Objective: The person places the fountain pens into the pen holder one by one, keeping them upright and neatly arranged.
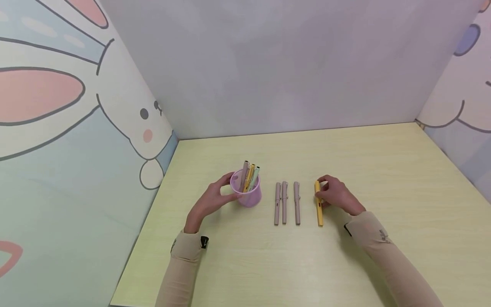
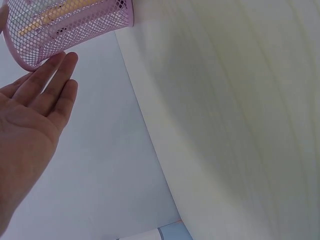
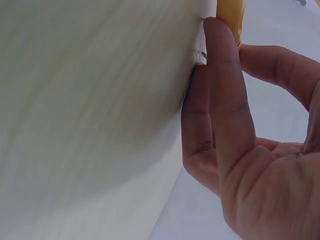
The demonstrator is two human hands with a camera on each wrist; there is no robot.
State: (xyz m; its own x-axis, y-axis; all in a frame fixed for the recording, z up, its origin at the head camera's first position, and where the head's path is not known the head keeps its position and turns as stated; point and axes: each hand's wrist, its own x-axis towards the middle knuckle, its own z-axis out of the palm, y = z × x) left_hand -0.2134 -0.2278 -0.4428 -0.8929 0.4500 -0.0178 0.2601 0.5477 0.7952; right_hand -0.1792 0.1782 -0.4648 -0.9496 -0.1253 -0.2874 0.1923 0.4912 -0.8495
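Observation:
A pink mesh pen holder point(image 1: 251, 199) stands upright on the table, with a mauve pen point(image 1: 244, 174), a yellow pen point(image 1: 248, 179) and a light green pen point(image 1: 255, 177) leaning inside. My left hand point(image 1: 210, 198) holds it near the rim, thumb in front and fingers behind; the left wrist view has those fingertips at the mesh holder's rim point(image 2: 31, 67). To the right, my right hand point(image 1: 337, 195) pinches the upper part of another yellow pen point(image 1: 319, 213), which lies lengthwise toward me. Only that pen's end point(image 3: 230, 17) shows in the right wrist view.
Between the hands lie three mauve pens point(image 1: 284, 202) side by side, their clips facing right. The pale wood-look table point(image 1: 249, 268) meets a plain back wall point(image 1: 276, 72). A side wall with rabbit drawings point(image 1: 76, 170) borders it on the left, another on the right.

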